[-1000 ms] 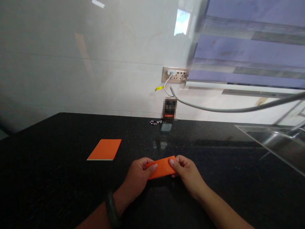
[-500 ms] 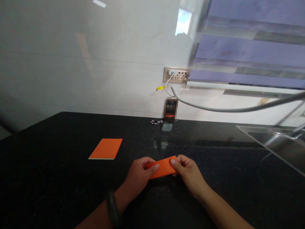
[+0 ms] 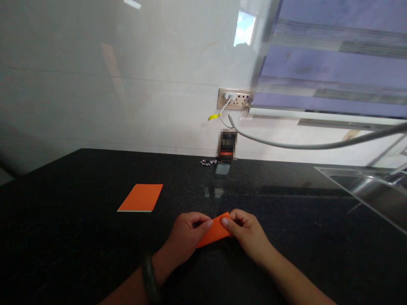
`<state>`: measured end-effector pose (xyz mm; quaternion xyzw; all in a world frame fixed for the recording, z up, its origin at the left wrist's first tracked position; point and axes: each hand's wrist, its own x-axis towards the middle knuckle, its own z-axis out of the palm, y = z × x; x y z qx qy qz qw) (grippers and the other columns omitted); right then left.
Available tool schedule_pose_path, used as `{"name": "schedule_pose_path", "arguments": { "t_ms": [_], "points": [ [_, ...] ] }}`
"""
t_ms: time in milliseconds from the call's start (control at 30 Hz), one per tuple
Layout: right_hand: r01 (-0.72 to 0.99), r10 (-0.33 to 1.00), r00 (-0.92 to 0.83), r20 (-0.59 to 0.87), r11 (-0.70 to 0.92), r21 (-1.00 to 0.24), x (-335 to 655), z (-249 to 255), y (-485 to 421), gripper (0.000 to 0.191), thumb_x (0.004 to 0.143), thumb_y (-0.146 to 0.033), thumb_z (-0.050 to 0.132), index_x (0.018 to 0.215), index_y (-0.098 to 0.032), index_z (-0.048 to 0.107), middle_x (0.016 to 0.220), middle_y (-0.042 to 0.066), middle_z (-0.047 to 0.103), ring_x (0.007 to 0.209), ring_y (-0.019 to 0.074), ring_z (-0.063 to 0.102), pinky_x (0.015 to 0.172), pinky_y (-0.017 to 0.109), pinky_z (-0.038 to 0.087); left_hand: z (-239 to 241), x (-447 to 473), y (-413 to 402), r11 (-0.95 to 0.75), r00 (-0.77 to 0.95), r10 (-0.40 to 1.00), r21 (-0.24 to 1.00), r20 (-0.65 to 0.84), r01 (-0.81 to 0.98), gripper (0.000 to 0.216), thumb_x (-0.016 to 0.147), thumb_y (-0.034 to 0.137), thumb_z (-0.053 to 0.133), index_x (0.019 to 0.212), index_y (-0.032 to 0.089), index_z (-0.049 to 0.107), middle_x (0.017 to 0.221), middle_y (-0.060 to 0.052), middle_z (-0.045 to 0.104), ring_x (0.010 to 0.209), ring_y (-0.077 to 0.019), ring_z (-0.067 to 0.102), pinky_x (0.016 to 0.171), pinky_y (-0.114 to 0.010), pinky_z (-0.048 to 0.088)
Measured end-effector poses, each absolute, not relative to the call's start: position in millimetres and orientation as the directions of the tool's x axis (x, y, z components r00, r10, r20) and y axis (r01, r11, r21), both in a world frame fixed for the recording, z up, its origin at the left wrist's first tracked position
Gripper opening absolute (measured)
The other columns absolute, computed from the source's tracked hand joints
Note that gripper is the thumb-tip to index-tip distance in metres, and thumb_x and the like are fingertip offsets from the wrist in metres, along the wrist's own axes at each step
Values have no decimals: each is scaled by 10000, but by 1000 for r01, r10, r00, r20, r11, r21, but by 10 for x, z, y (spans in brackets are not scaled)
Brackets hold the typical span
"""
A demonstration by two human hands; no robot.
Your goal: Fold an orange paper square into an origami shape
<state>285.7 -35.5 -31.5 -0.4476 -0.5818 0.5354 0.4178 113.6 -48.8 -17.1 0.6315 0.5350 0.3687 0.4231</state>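
Note:
A narrow folded piece of orange paper [image 3: 213, 233] slants between my two hands, its right end higher than its left. My left hand [image 3: 188, 234] is closed on the paper's left part, thumb and forefinger meeting at the upper edge. At the right end, my right hand [image 3: 246, 233] pinches it with the thumb flat on the front face; the other fingers are partly hidden behind. A stack of orange paper sheets [image 3: 141, 198] with a pale front edge lies on the counter, left of my hands.
The dark countertop [image 3: 178, 186] runs back to a tiled wall. Near the wall stand a blurred-out dark object [image 3: 227, 145] and a beaded strap [image 3: 208, 162]. A grey hose [image 3: 286, 146] hangs below a wall socket [image 3: 234, 99]. A sink [image 3: 375, 190] lies at the right.
The paper has tilted more steeply, its left end lower. My right hand has shifted slightly left and down, and my left thumb has moved to the paper's upper edge.

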Motion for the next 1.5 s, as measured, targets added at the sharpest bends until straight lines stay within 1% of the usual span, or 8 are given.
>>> {"name": "schedule_pose_path", "arguments": {
  "t_ms": [167,600,733,867,967,1133,1300,1500],
  "points": [
    [58,967,-254,-22,-7,-998,2843,-293,-367,246,731,-395,586,675,-156,572,573,-28,520,520,93,447,515,218,344,-149,1137,-474,-32,141,990,931,-21,364,240,726,297,508,703,127,675,665,-35,662,652,-164,573,594,-238,413],
    [57,970,-241,-20,-6,-998,2860,-295,-366,245,735,-381,585,649,-152,570,554,-33,508,512,88,436,509,215,336,-159,1144,-479,-15,165,985,941,-44,339,233,715,305,515,693,136,674,642,-21,641,622,-151,550,570,-233,400],
    [27,971,-236,-32,-27,-999,2853,-289,-358,252,724,-382,602,640,-147,568,559,-26,527,515,88,455,518,216,355,-186,1136,-475,-30,225,973,939,-51,342,211,706,293,532,660,133,662,610,-14,622,593,-141,535,550,-229,387],
    [-82,967,-238,-86,-108,-991,2808,-288,-381,233,694,-372,642,719,-151,572,615,-15,561,520,87,486,492,201,374,-204,1143,-472,-8,189,981,975,-35,221,202,703,297,551,654,129,651,602,-13,619,583,-135,531,554,-229,395],
    [-155,942,-310,-131,-186,-970,2736,-295,-423,258,661,-334,680,818,-153,584,701,7,598,553,95,518,469,186,378,-206,1170,-477,13,112,993,993,-26,115,216,699,320,568,669,122,649,615,-23,630,585,-138,539,563,-234,409],
    [-176,940,-310,-140,-202,-964,2631,-312,-479,224,666,-327,672,734,-123,610,625,6,587,526,84,501,469,184,367,-193,1224,-502,19,74,997,995,-26,96,202,683,311,591,639,124,654,596,-27,637,573,-141,548,548,-231,418],
    [-161,949,-282,-138,-189,-969,2642,-315,-466,206,679,-319,649,726,-120,623,593,0,591,489,76,487,464,188,356,-173,1224,-527,23,47,999,996,-27,88,200,681,310,589,642,124,654,605,-33,652,577,-150,565,557,-243,430],
    [-145,970,-148,-190,-212,-967,2714,-292,-426,188,640,-286,673,592,-128,582,565,-10,568,470,70,471,456,186,369,-158,1196,-518,50,-60,997,995,-45,83,214,680,330,593,652,128,657,587,-13,648,550,-134,552,523,-227,416]
  ]
}}
